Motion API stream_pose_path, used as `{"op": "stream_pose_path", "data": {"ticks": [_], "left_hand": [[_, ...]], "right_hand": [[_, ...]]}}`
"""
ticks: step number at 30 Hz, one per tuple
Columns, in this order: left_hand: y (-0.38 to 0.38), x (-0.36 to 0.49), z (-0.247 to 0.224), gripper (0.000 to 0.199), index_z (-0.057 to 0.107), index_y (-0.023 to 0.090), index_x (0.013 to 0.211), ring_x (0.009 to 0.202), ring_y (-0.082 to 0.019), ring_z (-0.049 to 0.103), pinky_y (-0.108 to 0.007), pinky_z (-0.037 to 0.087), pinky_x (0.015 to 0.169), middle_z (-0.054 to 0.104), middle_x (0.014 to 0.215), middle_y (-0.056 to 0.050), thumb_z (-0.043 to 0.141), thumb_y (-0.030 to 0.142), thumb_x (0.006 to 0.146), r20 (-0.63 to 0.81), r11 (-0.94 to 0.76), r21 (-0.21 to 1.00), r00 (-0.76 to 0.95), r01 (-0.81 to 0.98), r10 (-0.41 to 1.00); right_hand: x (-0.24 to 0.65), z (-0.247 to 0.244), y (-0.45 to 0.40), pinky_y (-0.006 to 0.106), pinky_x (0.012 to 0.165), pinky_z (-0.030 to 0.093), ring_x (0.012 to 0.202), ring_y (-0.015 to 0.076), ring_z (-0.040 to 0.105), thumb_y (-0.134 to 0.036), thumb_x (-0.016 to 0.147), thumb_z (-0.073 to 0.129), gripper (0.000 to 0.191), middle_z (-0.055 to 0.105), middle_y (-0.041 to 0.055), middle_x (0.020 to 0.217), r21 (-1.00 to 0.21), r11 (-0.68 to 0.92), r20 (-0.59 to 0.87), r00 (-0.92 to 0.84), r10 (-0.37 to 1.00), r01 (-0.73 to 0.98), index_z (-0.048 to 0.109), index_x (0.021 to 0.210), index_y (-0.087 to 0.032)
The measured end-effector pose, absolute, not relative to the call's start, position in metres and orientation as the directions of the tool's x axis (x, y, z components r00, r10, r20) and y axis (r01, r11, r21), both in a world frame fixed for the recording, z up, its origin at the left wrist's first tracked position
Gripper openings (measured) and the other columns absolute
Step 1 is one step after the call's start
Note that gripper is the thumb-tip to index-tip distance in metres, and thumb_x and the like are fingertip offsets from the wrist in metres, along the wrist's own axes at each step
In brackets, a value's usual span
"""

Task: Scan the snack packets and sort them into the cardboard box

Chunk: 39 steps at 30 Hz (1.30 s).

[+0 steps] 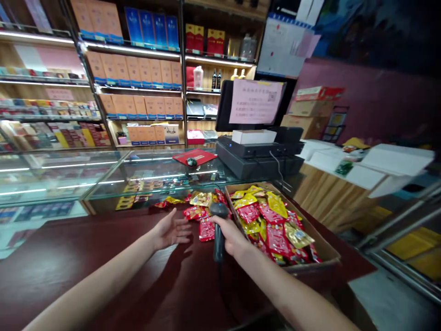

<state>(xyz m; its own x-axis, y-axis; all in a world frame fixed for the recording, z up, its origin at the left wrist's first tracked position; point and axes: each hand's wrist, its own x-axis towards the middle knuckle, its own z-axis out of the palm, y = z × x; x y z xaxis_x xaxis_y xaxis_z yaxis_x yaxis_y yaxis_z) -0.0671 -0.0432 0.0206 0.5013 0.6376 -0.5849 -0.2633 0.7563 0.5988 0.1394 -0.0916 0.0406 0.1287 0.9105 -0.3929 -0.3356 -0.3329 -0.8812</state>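
Note:
My right hand [230, 235] is wrapped round the handle of a dark barcode scanner [218, 246], whose rounded head points away from me and whose cable trails down the counter. To its left, my left hand [172, 230] is held out over the counter with fingers apart and nothing in it. Just beyond both hands lie loose snack packets [195, 213], red, yellow and gold. One red packet [206, 229] sits right beside the scanner, partly hidden by it. An open cardboard box [336, 256] heaped with similar packets stands right of my right hand.
Behind the packets is a glass display counter [103, 188] with a red mouse pad [206, 156] and mouse. A checkout terminal [258, 158] stands behind the box. Stocked shelves [144, 87] line the back wall; white foam boxes [365, 177] sit at right.

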Motion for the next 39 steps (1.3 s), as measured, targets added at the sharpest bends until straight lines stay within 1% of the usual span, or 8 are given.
{"op": "stream_pose_path", "data": {"ticks": [4,9,12,15,20,24,34,39], "left_hand": [[-0.052,-0.068,-0.001,0.071,0.044,0.007,0.126,0.116,-0.031,0.050,-0.047,0.042,0.093,0.052,0.125,-0.022,0.031,0.063,0.085,-0.613,0.767,0.552,0.465,-0.327,0.639],[-0.046,-0.049,-0.016,0.076,0.033,0.005,0.136,0.125,-0.031,0.043,-0.044,0.043,0.094,0.042,0.137,-0.023,0.027,0.062,0.086,-0.590,0.756,0.532,0.473,-0.381,0.654],[-0.041,-0.040,-0.019,0.077,0.031,0.005,0.138,0.117,-0.029,0.052,-0.040,0.048,0.087,0.047,0.131,-0.025,0.029,0.062,0.086,-0.598,0.750,0.534,0.452,-0.391,0.662],[-0.042,-0.036,-0.018,0.068,0.039,0.004,0.131,0.093,-0.023,0.064,-0.033,0.052,0.078,0.060,0.109,-0.022,0.043,0.055,0.086,-0.632,0.754,0.558,0.412,-0.347,0.657],[-0.050,-0.040,-0.016,0.040,0.061,0.010,0.089,0.059,-0.011,0.061,-0.023,0.050,0.062,0.065,0.071,-0.006,0.075,0.040,0.067,-0.641,0.733,0.670,0.405,-0.121,0.652],[-0.053,-0.045,-0.014,0.048,0.062,0.014,0.085,0.061,-0.013,0.064,-0.025,0.051,0.062,0.069,0.075,-0.004,0.086,0.034,0.048,-0.600,0.665,0.744,0.372,-0.066,0.708],[-0.046,-0.060,-0.012,0.056,0.061,0.017,0.088,0.060,-0.015,0.064,-0.031,0.053,0.060,0.070,0.074,-0.003,0.089,0.031,0.041,-0.500,0.522,0.845,0.179,-0.115,0.848],[-0.043,-0.064,-0.015,0.052,0.062,0.019,0.089,0.066,-0.015,0.064,-0.029,0.052,0.064,0.069,0.079,-0.002,0.087,0.029,0.045,-0.423,0.439,0.880,0.124,-0.182,0.898]], "right_hand": [[0.132,0.023,-0.085,0.019,0.038,0.031,0.036,0.0058,0.040,-0.014,0.060,0.069,0.013,0.046,-0.0076,0.040,-0.892,-0.292,-0.400,0.301,0.866,-0.344,0.056,0.060,-0.015],[0.133,0.011,-0.075,0.019,0.039,0.035,0.035,0.0063,0.043,-0.012,0.063,0.065,0.012,0.048,-0.0063,0.039,-0.878,-0.329,-0.432,0.280,0.858,-0.347,0.054,0.059,-0.015],[0.132,0.007,-0.074,0.019,0.041,0.039,0.036,0.0072,0.047,-0.012,0.064,0.065,0.010,0.051,-0.0048,0.041,-0.860,-0.370,-0.465,0.241,0.852,-0.351,0.055,0.061,-0.014],[0.131,0.006,-0.079,0.020,0.044,0.044,0.039,0.0096,0.052,-0.012,0.065,0.064,0.006,0.056,-0.0020,0.044,-0.835,-0.423,-0.503,0.178,0.846,-0.352,0.058,0.064,-0.013],[0.128,0.009,-0.093,0.022,0.047,0.047,0.041,0.0118,0.056,-0.014,0.064,0.065,0.006,0.060,0.0005,0.047,-0.806,-0.473,-0.526,0.062,0.848,-0.357,0.061,0.068,-0.012],[0.118,0.020,-0.104,0.021,0.052,0.048,0.048,0.0117,0.059,-0.015,0.061,0.069,0.014,0.063,-0.0008,0.052,-0.834,-0.424,-0.461,0.025,0.887,-0.354,0.063,0.073,-0.014],[0.098,0.034,-0.113,0.025,0.071,0.047,0.075,0.0151,0.064,-0.024,0.058,0.073,0.032,0.070,0.0003,0.078,-0.944,-0.238,-0.258,0.059,0.964,-0.229,0.066,0.088,-0.016],[0.093,0.045,-0.126,0.024,0.052,0.046,0.052,0.0121,0.057,-0.034,0.063,0.070,0.026,0.064,0.0004,0.057,-0.949,-0.227,-0.206,-0.115,0.972,-0.220,0.062,0.077,-0.014]]}}
